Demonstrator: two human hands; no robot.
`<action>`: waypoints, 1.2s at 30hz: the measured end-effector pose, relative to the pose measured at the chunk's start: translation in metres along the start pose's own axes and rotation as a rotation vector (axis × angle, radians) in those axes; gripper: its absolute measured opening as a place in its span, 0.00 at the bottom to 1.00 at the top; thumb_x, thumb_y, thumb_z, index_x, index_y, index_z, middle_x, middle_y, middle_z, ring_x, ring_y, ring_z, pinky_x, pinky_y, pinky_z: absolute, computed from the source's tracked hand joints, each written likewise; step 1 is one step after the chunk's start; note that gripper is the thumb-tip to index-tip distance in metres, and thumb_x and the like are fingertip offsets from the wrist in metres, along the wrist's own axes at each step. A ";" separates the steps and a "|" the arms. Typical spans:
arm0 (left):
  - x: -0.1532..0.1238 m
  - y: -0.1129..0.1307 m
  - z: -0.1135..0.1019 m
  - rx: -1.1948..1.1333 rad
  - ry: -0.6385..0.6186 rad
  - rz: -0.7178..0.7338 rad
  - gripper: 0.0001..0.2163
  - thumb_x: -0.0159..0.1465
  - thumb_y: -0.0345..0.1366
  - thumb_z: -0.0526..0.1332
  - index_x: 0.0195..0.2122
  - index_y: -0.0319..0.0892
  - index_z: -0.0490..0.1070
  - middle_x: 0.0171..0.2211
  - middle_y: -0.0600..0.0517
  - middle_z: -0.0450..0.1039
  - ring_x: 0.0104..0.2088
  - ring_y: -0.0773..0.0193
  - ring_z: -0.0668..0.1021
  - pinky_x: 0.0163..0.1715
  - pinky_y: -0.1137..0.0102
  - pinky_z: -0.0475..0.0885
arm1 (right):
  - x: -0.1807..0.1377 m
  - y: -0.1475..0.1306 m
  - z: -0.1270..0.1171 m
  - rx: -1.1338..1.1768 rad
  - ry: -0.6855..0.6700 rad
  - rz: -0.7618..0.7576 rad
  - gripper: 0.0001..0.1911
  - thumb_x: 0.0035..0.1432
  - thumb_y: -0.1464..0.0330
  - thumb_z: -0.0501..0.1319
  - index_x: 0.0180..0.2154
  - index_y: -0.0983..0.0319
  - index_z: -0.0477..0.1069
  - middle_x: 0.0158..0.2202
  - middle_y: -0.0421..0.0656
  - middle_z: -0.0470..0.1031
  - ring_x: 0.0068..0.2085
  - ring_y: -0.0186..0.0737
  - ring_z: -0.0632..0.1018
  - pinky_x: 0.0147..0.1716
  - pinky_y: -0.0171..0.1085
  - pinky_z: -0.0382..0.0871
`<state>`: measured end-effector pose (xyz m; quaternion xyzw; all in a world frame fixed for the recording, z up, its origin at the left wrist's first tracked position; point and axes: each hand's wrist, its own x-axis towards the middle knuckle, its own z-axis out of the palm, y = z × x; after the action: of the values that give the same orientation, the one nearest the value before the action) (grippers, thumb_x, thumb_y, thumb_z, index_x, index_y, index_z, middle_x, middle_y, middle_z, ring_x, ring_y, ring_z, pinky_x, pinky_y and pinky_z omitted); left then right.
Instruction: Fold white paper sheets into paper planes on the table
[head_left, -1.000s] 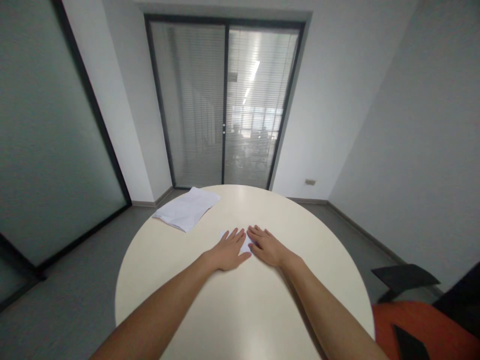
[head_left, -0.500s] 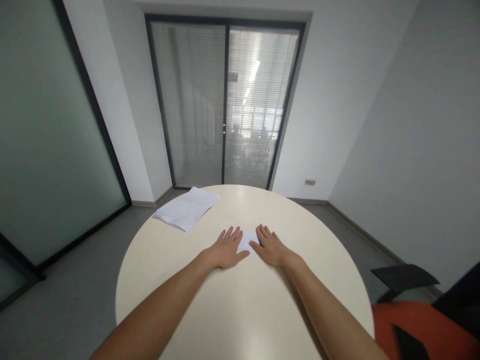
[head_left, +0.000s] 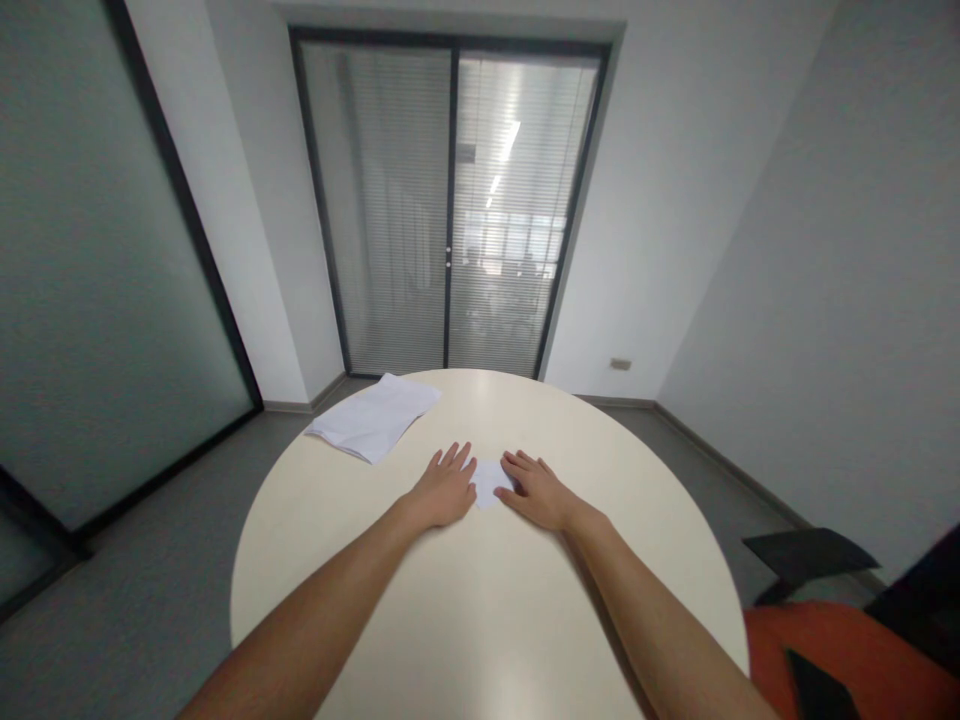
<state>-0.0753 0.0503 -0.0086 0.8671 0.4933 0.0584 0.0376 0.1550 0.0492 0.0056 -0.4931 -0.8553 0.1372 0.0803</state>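
In the head view, a bare left hand (head_left: 444, 490) and a bare right hand (head_left: 541, 494) rest palm down, the left fingers slightly apart, the right fingers closer together. Between them, partly hidden by the fingers, a small piece of white paper (head_left: 487, 484) lies on the round cream surface (head_left: 487, 610); beyond the left fingers, leftward, lie larger white paper sheets (head_left: 375, 415).

Tabletop (head_left: 465, 610): coloured plain cream. Small paper (head_left: 487, 484), inward from far edge: plain white. Larger paper (head_left: 375, 412), far-left edge: white. Chair seat (head_left: 840, 660): covered in orange-red. Blinds (head_left: 390, 200): striped horizontally in grey.
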 end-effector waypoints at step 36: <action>-0.002 -0.006 -0.009 -0.118 -0.016 0.103 0.34 0.67 0.59 0.51 0.68 0.47 0.56 0.70 0.45 0.53 0.69 0.42 0.55 0.66 0.45 0.45 | 0.000 0.013 0.002 0.110 0.133 -0.282 0.37 0.55 0.47 0.65 0.60 0.61 0.70 0.65 0.56 0.64 0.66 0.57 0.65 0.66 0.57 0.53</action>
<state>-0.0826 0.0515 -0.0009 0.8880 0.4434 0.0824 0.0893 0.1653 0.0549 -0.0007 -0.3709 -0.9001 0.1381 0.1823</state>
